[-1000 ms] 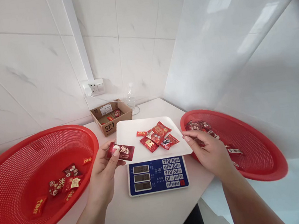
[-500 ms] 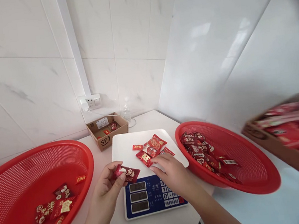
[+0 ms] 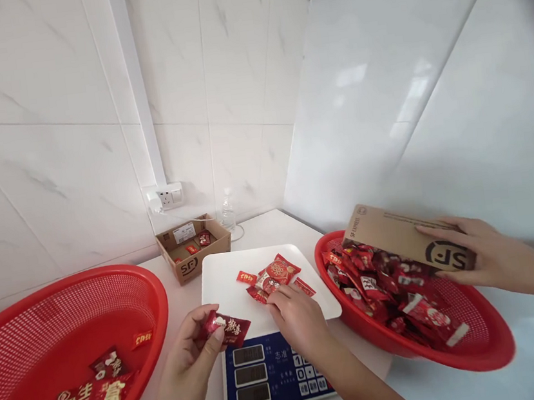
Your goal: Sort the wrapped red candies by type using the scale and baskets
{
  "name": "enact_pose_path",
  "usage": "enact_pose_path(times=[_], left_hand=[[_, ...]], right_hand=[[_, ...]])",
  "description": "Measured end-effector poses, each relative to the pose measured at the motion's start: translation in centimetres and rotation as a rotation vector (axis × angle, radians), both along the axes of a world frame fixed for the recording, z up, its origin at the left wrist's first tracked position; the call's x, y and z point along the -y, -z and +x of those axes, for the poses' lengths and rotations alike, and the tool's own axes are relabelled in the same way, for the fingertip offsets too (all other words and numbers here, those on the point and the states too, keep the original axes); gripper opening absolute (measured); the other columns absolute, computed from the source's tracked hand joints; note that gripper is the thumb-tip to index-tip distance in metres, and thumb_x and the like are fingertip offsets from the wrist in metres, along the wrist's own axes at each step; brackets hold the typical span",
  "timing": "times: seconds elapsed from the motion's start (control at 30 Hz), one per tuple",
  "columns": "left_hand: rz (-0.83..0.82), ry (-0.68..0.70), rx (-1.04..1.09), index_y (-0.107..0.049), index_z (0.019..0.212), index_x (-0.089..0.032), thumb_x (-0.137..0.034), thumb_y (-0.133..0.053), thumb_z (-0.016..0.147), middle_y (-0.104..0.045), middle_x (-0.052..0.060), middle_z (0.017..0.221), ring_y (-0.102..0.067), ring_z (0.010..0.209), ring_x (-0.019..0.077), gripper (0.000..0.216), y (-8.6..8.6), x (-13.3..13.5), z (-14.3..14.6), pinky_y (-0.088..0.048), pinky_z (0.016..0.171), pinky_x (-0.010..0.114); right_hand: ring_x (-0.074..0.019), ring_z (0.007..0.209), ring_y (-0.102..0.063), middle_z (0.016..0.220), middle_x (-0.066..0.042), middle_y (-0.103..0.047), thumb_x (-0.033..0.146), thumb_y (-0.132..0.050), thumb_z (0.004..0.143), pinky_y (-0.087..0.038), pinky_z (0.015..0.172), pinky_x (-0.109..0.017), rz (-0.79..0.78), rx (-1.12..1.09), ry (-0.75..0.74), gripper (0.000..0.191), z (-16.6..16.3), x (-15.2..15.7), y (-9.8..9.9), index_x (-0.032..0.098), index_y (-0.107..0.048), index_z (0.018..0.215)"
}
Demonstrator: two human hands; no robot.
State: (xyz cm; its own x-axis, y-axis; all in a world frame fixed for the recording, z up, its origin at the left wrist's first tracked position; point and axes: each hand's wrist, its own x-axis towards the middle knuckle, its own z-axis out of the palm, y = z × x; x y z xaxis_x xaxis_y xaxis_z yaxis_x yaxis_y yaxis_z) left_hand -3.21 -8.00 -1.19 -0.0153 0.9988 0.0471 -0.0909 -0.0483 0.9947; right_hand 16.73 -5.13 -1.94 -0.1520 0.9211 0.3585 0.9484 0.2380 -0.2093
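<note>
My left hand (image 3: 189,355) pinches a dark red candy packet (image 3: 227,327) with white lettering, held over the near left corner of the white scale tray (image 3: 218,280). My right hand (image 3: 295,316) rests on the tray, its fingers bent over a small pile of red candy packets (image 3: 272,276); whether it grips one is hidden. Below the tray is the scale's blue keypad panel (image 3: 273,374). At the right, another person's hand (image 3: 478,255) tips a brown cardboard box (image 3: 401,237) that spills red packets into the right red basket (image 3: 479,346).
A large red mesh basket (image 3: 127,295) at the left holds several red packets. A small open cardboard box (image 3: 193,245) and a clear water bottle (image 3: 228,212) stand by the tiled wall, under a wall socket (image 3: 165,197).
My right hand went from the right basket to the packets on the tray. Another person's hand brought a cardboard box in from the right and tipped it over the right basket.
</note>
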Motion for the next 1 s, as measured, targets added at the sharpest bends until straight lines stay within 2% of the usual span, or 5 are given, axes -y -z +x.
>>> enact_pose_path(times=[0.33,0.6,0.73,0.87,1.0], left_hand=[[-0.078,-0.024,0.042,-0.067,0.101,-0.023,-0.055,-0.062,0.074,-0.059,0.004,0.108,-0.063,0.091,0.0204,0.042,0.6,0.0,0.1,-0.059,0.075,0.033],[-0.095,0.292,0.027,-0.059,0.122,-0.024,-0.06,-0.061,0.072,-0.063,0.01,0.117,-0.058,0.109,0.0287,0.061,-0.4,1.9,1.5,-0.051,0.091,0.041],[-0.068,0.254,-0.011,-0.059,0.115,-0.023,-0.05,-0.068,0.071,-0.064,0.009,0.113,-0.057,0.11,0.0259,0.052,-0.2,2.4,1.9,-0.046,0.097,0.037],[-0.103,0.076,0.133,-0.059,0.101,-0.024,-0.045,-0.067,0.073,-0.063,0.003,0.095,-0.062,0.087,0.0192,0.035,0.0,1.6,1.3,-0.054,0.069,0.027],[-0.093,-0.11,0.361,-0.061,0.091,-0.024,-0.041,-0.075,0.064,-0.057,-0.001,0.088,-0.055,0.074,0.0143,0.034,-1.0,0.4,0.0,-0.048,0.047,0.02]], right_hand=[[-0.014,0.061,-0.06,0.078,-0.003,-0.06,0.032,-0.044,0.091,-0.049,0.056,-0.026,0.103,-0.719,-0.053,0.019,2.0,2.1,-1.2,0.02,-0.054,0.08],[-0.0118,0.066,-0.058,0.076,-0.003,-0.061,0.018,-0.048,0.089,-0.048,0.061,-0.021,0.384,-0.44,-0.506,0.012,-2.0,6.0,-1.2,0.02,-0.059,0.085],[-0.0127,0.067,-0.058,0.077,-0.005,-0.064,0.021,-0.045,0.09,-0.048,0.06,-0.022,0.405,-0.409,-0.642,0.017,-3.6,6.6,-0.3,0.018,-0.061,0.089],[-0.0149,0.077,-0.06,0.083,-0.005,-0.066,0.023,-0.044,0.091,-0.05,0.07,-0.027,0.271,-0.416,-0.541,0.019,-1.5,5.2,-1.1,0.02,-0.063,0.092],[-0.0218,0.103,-0.059,0.108,-0.009,-0.066,0.027,-0.042,0.092,-0.048,0.089,-0.038,0.209,-0.349,-0.159,0.027,2.0,2.1,-0.9,0.021,-0.062,0.109]])
